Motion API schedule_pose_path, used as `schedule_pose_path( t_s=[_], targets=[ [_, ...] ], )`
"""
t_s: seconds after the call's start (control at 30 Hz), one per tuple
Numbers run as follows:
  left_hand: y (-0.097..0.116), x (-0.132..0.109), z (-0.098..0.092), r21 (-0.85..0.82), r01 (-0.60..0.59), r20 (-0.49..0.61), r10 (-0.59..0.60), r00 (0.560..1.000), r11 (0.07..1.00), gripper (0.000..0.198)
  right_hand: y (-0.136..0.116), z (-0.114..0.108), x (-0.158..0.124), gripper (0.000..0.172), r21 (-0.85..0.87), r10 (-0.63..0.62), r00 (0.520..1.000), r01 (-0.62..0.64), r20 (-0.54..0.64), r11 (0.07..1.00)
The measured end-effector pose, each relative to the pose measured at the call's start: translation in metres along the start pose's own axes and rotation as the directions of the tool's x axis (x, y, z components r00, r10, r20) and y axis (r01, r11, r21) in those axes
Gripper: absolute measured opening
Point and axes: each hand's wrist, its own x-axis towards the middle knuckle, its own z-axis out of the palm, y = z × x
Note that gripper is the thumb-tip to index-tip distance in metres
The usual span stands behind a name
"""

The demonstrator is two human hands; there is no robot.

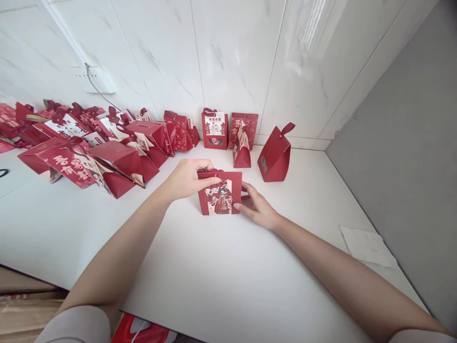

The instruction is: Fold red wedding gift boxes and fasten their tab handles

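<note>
Boxes (113, 156) for wedding favours, folded from red card, are crowding the left of the white tabletop (214, 267); they are overlapping so closely that their number cannot be told. Above them, one socket panel (102, 83) is showing on the tiled wall (235, 62), with one grey cable (93, 85) running down across it. At centre, the left hand (187, 178) is pinching the upper edge of one picture-fronted favour box (220, 197), thumb lying on the front face, fingers curling behind. This box is standing upright at mid-table, its illustrated card facing the wearer. Behind it, three boxes are standing near the wall: one window-fronted box (216, 126), one floral-printed box (252, 131) and, before the latter, one small wedge-shaped box (242, 155). The right hand (260, 209) is clasping the held box's right edge, thumb in front, fingers passing behind. The step in hand seems to be a two-handed steadying of the box; the next move is probably calling for light, even pressure that spares the card. Farther right, one larger wedge-shaped box (280, 155) is standing apart, ribbon uppermost. Last, one white sheet (367, 247), apparently paper, is lying near the table's right edge.
</note>
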Motion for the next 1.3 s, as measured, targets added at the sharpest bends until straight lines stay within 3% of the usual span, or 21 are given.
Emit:
schedule_pose_path(
  t_s=[0.2, 0.4, 0.6, 0.9, 1.1, 1.17, 1.3],
  targets=[
    [-0.006, 0.003, 0.002, -0.225, 0.046, 0.081, -0.028, 0.996, 0.973, 0.035, -0.002, -0.001, 0.000, 0.061, -0.004, 0.006, 1.000, -0.006, 0.006, 1.000],
    [-0.005, 0.001, -0.007, -0.171, 0.060, 0.131, -0.037, 0.991, 0.984, 0.036, -0.002, -0.001, 0.000, 0.061, 0.003, 0.005, 1.000, -0.005, 0.006, 1.000],
    [-0.003, 0.000, -0.006, -0.097, -0.002, -0.012, 0.001, 1.000, 0.995, 0.035, -0.001, -0.001, 0.001, 0.061, 0.003, 0.010, 1.000, -0.010, 0.000, 1.000],
    [-0.004, -0.001, -0.002, 0.024, -0.085, -0.050, 0.086, 0.995, 0.996, 0.038, 0.000, 0.000, -0.001, 0.062, -0.001, 0.021, 1.000, -0.021, -0.006, 1.000],
    [-0.004, -0.001, -0.005, 0.015, -0.020, -0.009, 0.020, 1.000, 1.000, 0.043, -0.003, -0.001, 0.000, 0.066, -0.023, 0.018, 1.000, -0.018, 0.006, 1.000],
    [-0.003, -0.001, -0.007, -0.020, -0.014, -0.061, 0.013, 0.998, 1.000, 0.039, -0.001, -0.001, 0.001, 0.076, -0.068, 0.009, 1.000, -0.008, 0.011, 0.998],
    [0.002, -0.005, -0.016, 0.040, 0.014, -0.293, -0.002, 0.956, 0.999, 0.041, 0.005, 0.000, 0.000, 0.083, -0.216, 0.067, 0.997, -0.075, -0.043, 0.974]
  ],
)
